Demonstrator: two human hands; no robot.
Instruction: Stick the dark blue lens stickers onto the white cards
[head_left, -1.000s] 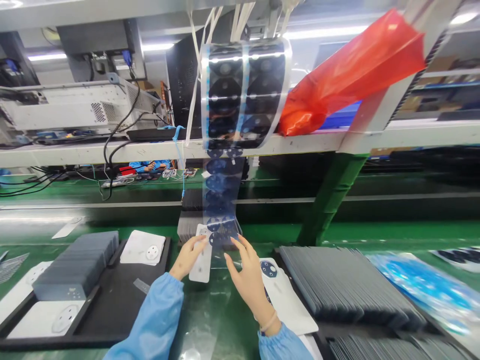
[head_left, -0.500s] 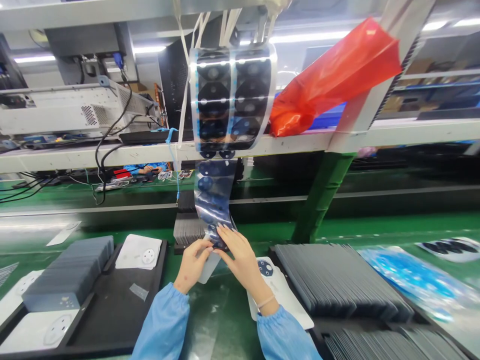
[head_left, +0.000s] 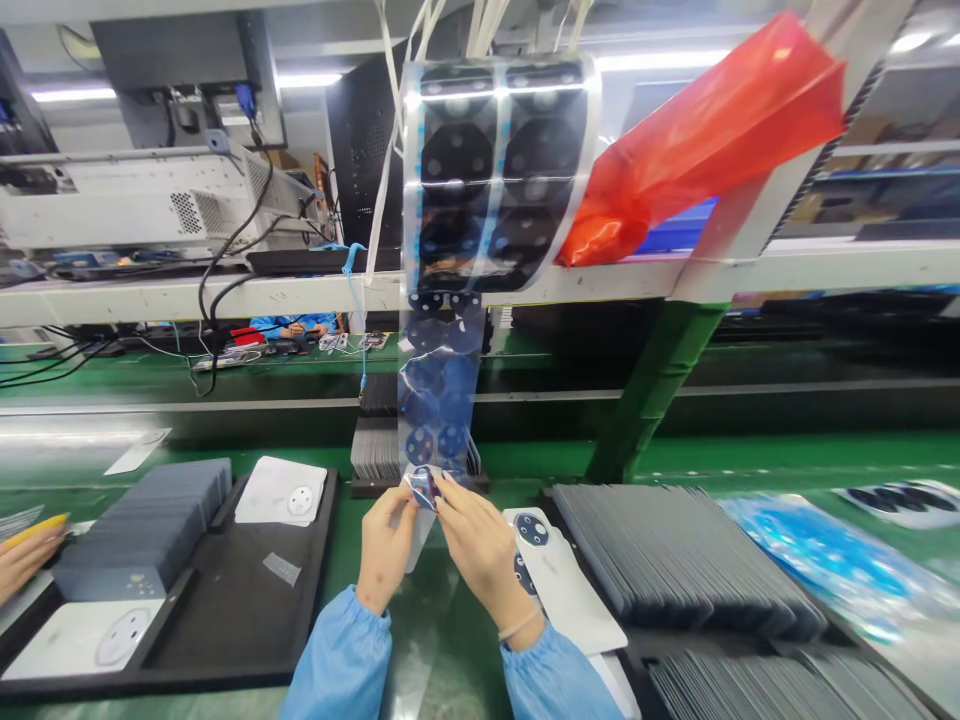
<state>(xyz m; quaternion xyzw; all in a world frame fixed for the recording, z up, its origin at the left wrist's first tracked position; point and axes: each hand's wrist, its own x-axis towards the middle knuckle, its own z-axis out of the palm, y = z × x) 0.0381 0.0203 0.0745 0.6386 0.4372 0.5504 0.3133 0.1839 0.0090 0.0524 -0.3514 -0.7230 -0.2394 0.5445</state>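
Note:
A roll of clear film (head_left: 459, 150) with dark round camera-cover stickers hangs ahead of me, its strip (head_left: 439, 385) trailing down to my hands. My left hand (head_left: 384, 545) is closed in a pinch on a thin white panel (head_left: 417, 548), mostly hidden by the fingers. My right hand (head_left: 480, 540) pinches a shiny dark sticker (head_left: 424, 487) at the strip's lower end. Both sets of fingertips meet at this sticker; whether it is free of the film I cannot tell. Beside my right wrist lie white panels (head_left: 574, 590) with dark camera covers.
On the left a black tray (head_left: 225, 620) holds grey panels (head_left: 150, 530) and white ones. Another stack of grey panels (head_left: 682, 550) fills the right tray. Blue plastic film (head_left: 817, 550) lies farther right. A co-worker's hand (head_left: 30, 560) enters at the left edge. A red bag (head_left: 712, 130) hangs above.
The strip now hangs straighter, and the dark sticker shows between my fingertips. My right hand has drawn back slightly from the strip. A co-worker's hand has appeared at the left.

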